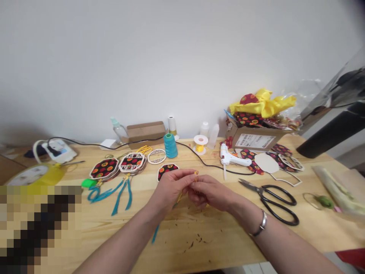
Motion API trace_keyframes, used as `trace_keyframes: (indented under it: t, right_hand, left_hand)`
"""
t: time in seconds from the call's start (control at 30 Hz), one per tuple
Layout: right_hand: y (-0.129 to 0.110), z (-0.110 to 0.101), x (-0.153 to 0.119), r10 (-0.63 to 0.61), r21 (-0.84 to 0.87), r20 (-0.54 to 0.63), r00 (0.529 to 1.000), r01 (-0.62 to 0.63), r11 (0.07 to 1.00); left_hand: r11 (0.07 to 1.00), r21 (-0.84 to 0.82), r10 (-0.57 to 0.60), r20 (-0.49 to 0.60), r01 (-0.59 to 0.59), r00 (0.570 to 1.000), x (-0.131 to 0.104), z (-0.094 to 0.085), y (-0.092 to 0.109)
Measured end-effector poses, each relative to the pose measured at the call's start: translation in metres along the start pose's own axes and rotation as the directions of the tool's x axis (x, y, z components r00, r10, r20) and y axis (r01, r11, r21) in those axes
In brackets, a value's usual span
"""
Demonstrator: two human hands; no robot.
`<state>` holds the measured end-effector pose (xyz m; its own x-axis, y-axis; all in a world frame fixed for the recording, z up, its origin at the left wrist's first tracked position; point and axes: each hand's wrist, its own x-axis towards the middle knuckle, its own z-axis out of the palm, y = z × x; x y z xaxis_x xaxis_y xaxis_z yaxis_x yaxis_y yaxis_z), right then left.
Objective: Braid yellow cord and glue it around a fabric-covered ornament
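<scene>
My left hand point(173, 188) and my right hand point(210, 191) meet above the middle of the wooden table, fingers pinched on a thin yellow cord point(195, 174). Part of the cord hangs below my left fingers, and the rest is hidden by the hands. A teal ribbon point(155, 234) trails down beside my left forearm. Just behind my left hand lies a dark, patterned piece point(167, 169) with a pale edge. Further left, two stacks of similar patterned pieces point(105, 168) have teal ribbons point(128, 194) in front of them.
Black-handled scissors point(262, 192) lie right of my hands. Behind stand a white glue gun point(235, 159), a teal thread cone point(170, 146), a yellow cord spool point(200, 144) and a cardboard box point(255, 137) of fabric. A black cable point(205, 161) crosses the table point(222, 243).
</scene>
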<state>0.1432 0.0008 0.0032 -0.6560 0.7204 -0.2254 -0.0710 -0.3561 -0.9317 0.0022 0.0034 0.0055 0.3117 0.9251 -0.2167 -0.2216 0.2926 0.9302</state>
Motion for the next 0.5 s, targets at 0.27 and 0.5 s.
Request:
trace_keyframes:
  t: [0.27,0.5]
  right_hand:
    - [0.005,-0.021,0.009,-0.28,-0.445,-0.244,0.929,0.149,0.883]
    - [0.026,0.001,0.017,-0.4,-0.938,0.234,0.886,0.314,0.147]
  left_hand:
    - [0.918,-0.321,0.248,0.005,-0.233,0.969,-0.011,-0.02,0.02]
    - [0.863,-0.497,0.32,0.391,-0.095,0.863,-0.026,-0.021,0.025]
